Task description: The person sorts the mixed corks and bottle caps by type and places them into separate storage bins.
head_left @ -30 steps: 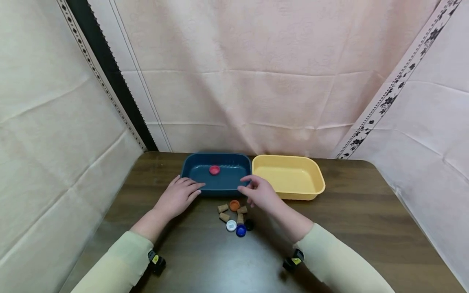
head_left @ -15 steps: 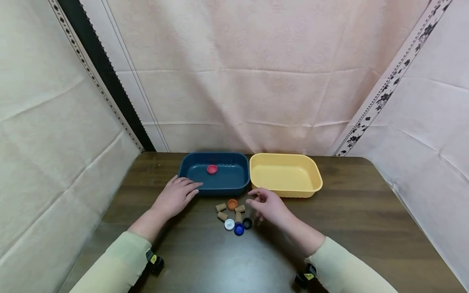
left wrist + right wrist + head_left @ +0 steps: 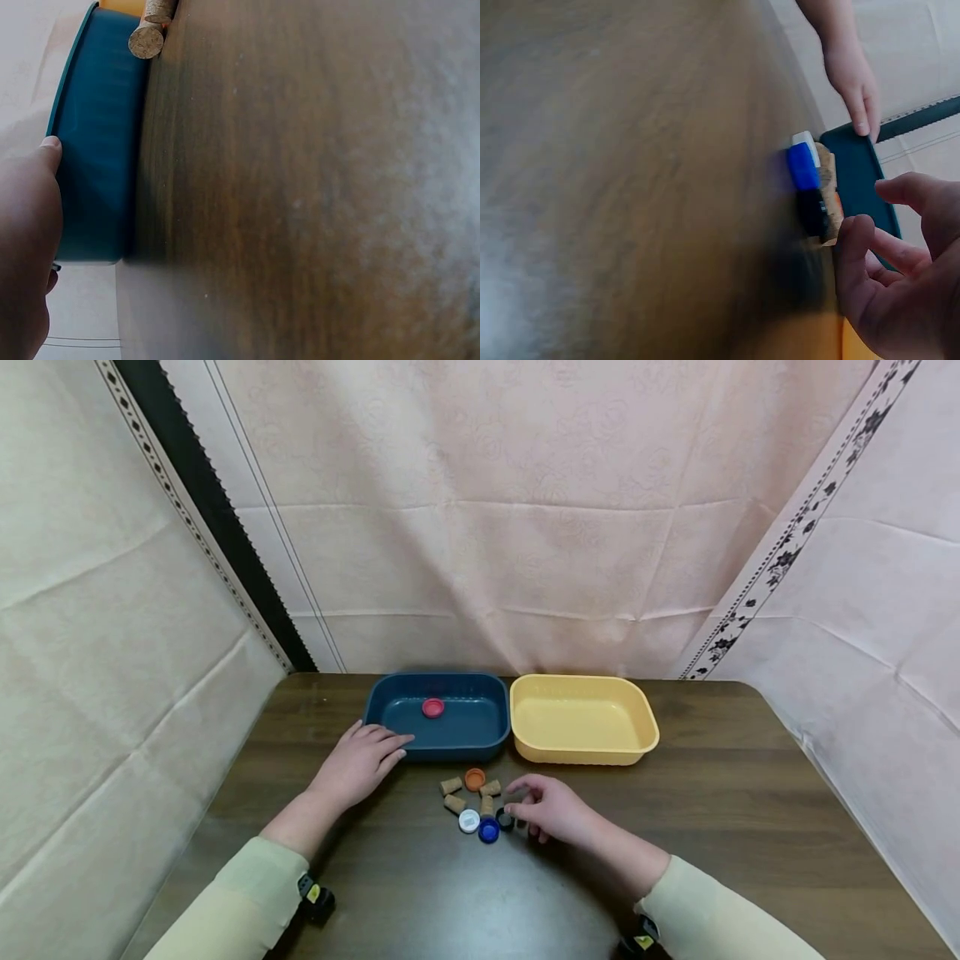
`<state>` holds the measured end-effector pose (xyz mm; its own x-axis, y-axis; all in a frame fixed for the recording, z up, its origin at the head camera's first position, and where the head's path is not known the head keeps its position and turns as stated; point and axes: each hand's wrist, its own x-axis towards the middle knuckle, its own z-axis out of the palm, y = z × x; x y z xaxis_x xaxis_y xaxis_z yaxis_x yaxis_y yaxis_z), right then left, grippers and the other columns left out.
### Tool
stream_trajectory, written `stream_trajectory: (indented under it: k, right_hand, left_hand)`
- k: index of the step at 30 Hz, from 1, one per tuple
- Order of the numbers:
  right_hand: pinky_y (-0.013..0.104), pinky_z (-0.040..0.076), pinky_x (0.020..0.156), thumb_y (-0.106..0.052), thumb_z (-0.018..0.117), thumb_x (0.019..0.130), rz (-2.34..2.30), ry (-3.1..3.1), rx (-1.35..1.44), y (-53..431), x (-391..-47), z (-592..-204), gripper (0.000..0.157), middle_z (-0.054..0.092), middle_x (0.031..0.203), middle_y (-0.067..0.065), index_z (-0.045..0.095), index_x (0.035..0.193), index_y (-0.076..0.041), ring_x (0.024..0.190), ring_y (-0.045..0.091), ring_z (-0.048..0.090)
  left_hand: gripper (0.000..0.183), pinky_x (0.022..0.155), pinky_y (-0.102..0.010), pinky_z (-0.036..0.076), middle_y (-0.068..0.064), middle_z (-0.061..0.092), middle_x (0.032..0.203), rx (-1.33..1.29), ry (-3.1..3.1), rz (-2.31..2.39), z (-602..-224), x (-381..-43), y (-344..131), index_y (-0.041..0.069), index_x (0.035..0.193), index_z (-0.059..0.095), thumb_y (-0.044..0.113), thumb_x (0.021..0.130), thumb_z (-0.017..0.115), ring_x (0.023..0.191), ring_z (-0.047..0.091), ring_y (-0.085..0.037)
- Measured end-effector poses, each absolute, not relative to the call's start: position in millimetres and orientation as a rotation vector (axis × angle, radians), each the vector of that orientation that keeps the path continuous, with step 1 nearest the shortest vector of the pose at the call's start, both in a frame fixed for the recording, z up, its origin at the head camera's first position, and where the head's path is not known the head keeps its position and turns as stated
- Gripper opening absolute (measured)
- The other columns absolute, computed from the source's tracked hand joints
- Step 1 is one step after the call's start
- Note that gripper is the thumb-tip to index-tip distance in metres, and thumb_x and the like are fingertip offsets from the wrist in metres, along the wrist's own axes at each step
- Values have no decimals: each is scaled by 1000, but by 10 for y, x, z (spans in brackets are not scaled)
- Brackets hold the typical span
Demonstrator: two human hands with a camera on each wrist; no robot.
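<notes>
My left hand (image 3: 362, 762) rests on the front left corner of the dark blue tray (image 3: 450, 755), fingers over its rim. Inside that tray lies a red bottle cap (image 3: 432, 707). In the head view my right hand (image 3: 557, 810) hovers over the table beside a black bottle cap (image 3: 504, 819), which its fingers partly hide. Thumb and index finger are apart in the right wrist view, with nothing between them. Close by lie a blue cap (image 3: 488, 831), a white cap (image 3: 468, 821), an orange cap (image 3: 475, 779) and several corks (image 3: 454, 804).
A yellow tray (image 3: 585, 756) stands directly right of the blue one, at the back of the brown wooden table (image 3: 720, 793). Light cloth curtains (image 3: 480, 527) hang behind the table and on both sides. A small black device sits at each wrist.
My right hand has moved from the blue tray's front right corner down toward the black cap. The left hand stays on the tray rim. The head view has shifted slightly.
</notes>
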<state>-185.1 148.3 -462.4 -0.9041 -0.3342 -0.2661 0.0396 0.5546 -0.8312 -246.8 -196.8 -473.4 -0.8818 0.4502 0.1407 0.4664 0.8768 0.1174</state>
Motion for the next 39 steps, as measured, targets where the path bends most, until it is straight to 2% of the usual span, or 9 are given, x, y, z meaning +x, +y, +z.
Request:
stream_trajectory:
  k: [22,39]
  right_hand:
    - [34,51,46,-17,79,85,-1152,2417,-339,1442,-1788,-4736,39,60,72,3,63,121,-13,50,16,56]
    - [35,52,49,-15,77,86,-1050,2471,-325,1405,-1775,-4735,36,59,74,4,65,120,-16,53,18,57]
  left_hand:
    - [39,118,-58,17,-4,63,133,-719,-2936,-251,-4730,-2461,-1963,26,138,61,39,103,53,129,48,-30]
    - [39,118,-59,17,-4,63,133,-720,-2936,-270,-4723,-2451,-1958,26,139,60,38,102,54,129,49,-30]
